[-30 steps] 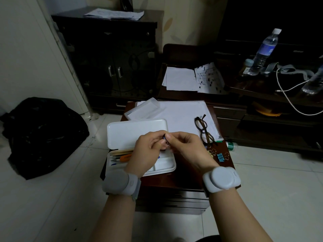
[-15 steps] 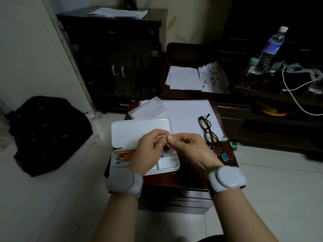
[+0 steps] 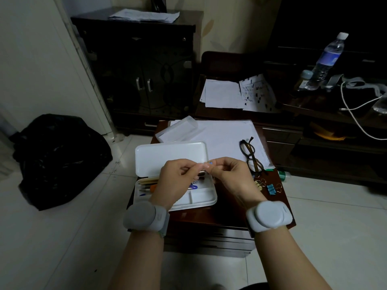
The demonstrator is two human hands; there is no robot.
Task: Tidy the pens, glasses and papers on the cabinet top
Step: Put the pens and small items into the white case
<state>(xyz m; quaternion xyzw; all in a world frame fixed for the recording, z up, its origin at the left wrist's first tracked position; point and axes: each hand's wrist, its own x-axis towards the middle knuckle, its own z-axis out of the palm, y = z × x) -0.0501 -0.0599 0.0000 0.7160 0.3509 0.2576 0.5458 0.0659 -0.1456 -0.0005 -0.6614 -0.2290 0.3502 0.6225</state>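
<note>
While both hands meet above the open white plastic pencil case (image 3: 171,158), the left hand (image 3: 176,181) and right hand (image 3: 231,177) pinch a small item between them, w/ a bit of blue (image 3: 210,163) showing at the fingertips; it is too small to identify. Fingers on both hands are curled closed around it. Each wrist wears a grey round band: left (image 3: 145,215), right (image 3: 269,216). The case sits on the front left of the dark brown wooden worktop (image 3: 230,214), lid raised toward the back, tray nearest the viewer. Inside the tray, on its left side, lie several pens and pencils (image 3: 147,183), incl. wooden ones and one w/ an orange part. Behind the case lies a stack of white paper sheets (image 3: 226,135), w/ a clear rectangular plastic box (image 3: 178,129) resting on its left rear corner. Dark-framed glasses (image 3: 250,155) lie on the right edge of the sheets, just beside the right hand. Near them, toward the front right, are small binder clips, incl. a blue one (image 3: 271,189). Farther back, more white papers (image 3: 222,93) sit on another dark surface, and a clear water bottle (image 3: 327,59) stands upper right. A black bag (image 3: 58,158) lies on the tiled floor at left.
</note>
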